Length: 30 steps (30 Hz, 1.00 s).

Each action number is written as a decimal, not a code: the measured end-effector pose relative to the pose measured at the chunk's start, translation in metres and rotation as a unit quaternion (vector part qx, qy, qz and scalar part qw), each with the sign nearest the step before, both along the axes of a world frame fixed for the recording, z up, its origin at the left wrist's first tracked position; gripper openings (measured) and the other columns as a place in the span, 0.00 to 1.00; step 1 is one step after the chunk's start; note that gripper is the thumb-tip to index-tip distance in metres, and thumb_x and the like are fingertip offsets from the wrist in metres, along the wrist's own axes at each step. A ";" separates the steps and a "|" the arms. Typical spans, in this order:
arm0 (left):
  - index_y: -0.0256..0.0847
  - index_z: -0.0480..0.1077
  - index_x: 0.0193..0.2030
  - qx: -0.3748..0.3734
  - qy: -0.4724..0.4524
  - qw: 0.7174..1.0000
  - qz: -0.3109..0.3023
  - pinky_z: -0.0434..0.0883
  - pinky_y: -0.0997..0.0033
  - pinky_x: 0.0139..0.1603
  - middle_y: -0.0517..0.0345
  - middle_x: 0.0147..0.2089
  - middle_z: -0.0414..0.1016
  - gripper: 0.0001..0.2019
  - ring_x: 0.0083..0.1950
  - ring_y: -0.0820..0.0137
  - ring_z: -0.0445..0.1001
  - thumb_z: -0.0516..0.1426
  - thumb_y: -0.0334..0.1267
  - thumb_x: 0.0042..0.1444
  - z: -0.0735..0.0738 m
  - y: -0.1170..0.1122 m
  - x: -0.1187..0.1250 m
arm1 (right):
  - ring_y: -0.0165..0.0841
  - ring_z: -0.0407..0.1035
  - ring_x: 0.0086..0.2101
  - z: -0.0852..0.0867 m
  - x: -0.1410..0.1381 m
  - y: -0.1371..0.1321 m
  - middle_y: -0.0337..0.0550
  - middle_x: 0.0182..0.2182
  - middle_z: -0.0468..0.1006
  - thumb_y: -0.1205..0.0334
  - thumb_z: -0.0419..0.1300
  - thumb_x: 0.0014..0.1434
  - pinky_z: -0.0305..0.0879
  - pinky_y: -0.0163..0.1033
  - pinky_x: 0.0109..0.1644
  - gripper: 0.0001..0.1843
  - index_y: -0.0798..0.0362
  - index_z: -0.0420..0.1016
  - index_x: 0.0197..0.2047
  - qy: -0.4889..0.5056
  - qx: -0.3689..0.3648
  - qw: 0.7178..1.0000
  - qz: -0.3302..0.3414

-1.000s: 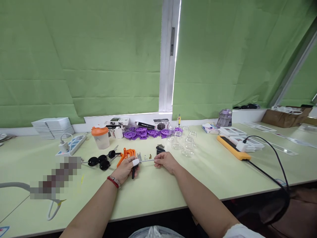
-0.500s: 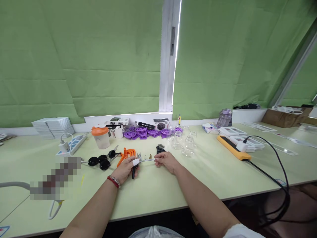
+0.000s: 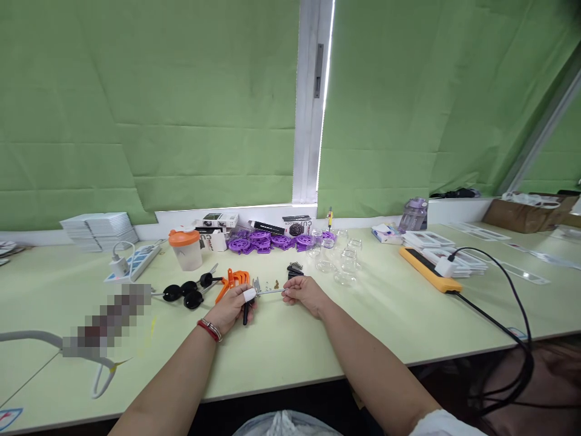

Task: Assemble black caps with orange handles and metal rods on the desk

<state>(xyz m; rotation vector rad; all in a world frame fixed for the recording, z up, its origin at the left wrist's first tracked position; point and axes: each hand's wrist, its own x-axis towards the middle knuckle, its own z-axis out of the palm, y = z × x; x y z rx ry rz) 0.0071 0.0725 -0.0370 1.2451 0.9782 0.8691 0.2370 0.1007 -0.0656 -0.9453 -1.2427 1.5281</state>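
Observation:
My left hand (image 3: 232,307) is closed round a black handle (image 3: 246,315) that pokes down below the fingers; a white wrap covers the fingertip and a red band sits on the wrist. A thin metal rod (image 3: 270,292) runs from that hand to my right hand (image 3: 305,294), whose fingers pinch its far end. Both hands rest on the pale green table (image 3: 281,345). Just behind them lie orange plastic parts (image 3: 232,281), several small screws (image 3: 267,283) and a small black part (image 3: 294,270).
Black round knobs with shafts (image 3: 187,293) lie to the left, near an orange-lidded cup (image 3: 186,249) and a power strip (image 3: 132,263). Purple plastic wheels (image 3: 267,243), clear glass jars (image 3: 338,260) and a yellow power strip with a black cable (image 3: 429,268) stand further back and right.
The view has shifted slightly; both hands stay in place with the rod between them.

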 end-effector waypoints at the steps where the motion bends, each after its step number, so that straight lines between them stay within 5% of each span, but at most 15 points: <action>1: 0.39 0.61 0.34 0.001 -0.002 1.000 -0.001 0.61 0.78 0.16 0.62 0.26 0.70 0.15 0.17 0.76 0.68 0.58 0.48 0.51 0.000 0.000 0.000 | 0.31 0.74 0.26 0.000 0.000 0.000 0.45 0.26 0.79 0.58 0.72 0.37 0.69 0.36 0.32 0.21 0.59 0.73 0.33 0.000 0.001 1.000 0.002; 23: 0.40 0.60 0.34 -0.001 -0.004 1.000 -0.012 0.65 0.74 0.20 0.63 0.26 0.69 0.16 0.19 0.74 0.68 0.58 0.50 0.51 0.000 -0.001 0.001 | 0.23 0.59 0.19 0.005 -0.005 -0.004 0.34 0.18 0.69 0.61 0.69 0.37 0.58 0.35 0.26 0.15 0.59 0.78 0.31 -0.064 0.027 0.996 -0.049; 30: 0.43 0.62 0.37 0.038 0.023 0.999 -0.031 0.66 0.69 0.25 0.64 0.28 0.68 0.17 0.22 0.73 0.68 0.63 0.37 0.41 -0.003 -0.002 -0.002 | 0.24 0.59 0.20 0.005 -0.006 -0.003 0.35 0.19 0.70 0.60 0.70 0.36 0.57 0.35 0.26 0.15 0.57 0.78 0.29 -0.059 0.033 0.996 -0.059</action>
